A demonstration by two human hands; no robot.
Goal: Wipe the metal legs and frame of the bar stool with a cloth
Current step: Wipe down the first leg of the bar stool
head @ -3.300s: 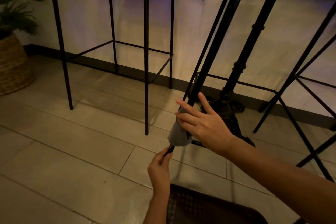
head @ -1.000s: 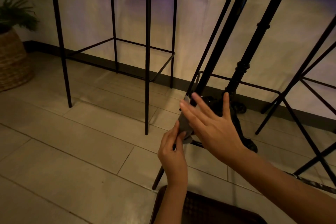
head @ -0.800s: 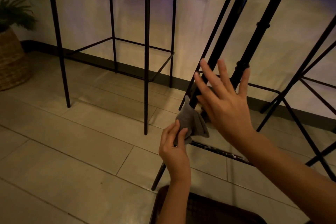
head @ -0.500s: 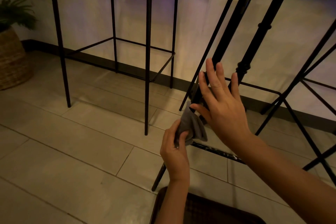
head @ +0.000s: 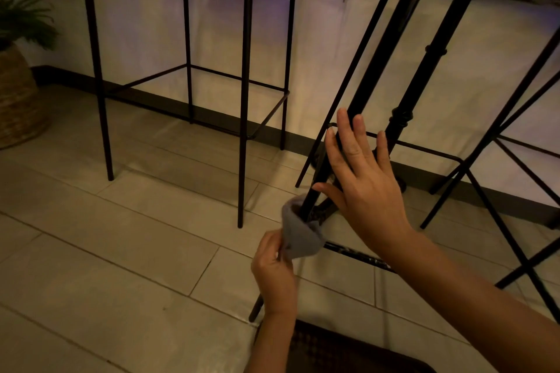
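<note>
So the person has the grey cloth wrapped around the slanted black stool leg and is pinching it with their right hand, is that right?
Not quite: the head view shows the left hand pinching the grey cloth, not the right. The right hand is open beside the slanted black stool leg, fingers straight. The cloth is indeed wrapped around that leg.

Matt black metal stool leg (head: 357, 109), soft grey cloth (head: 300, 236), woven basket (head: 18, 100), smooth floor tiles (head: 121, 251)

I see a dim, warm amber scene. The wall (head: 303, 48) is brightest, with a faint violet glow near its top. Stool legs (head: 244, 100) read as near-black silhouettes. Straight lines bow at the edges; detail is soft throughout.
</note>
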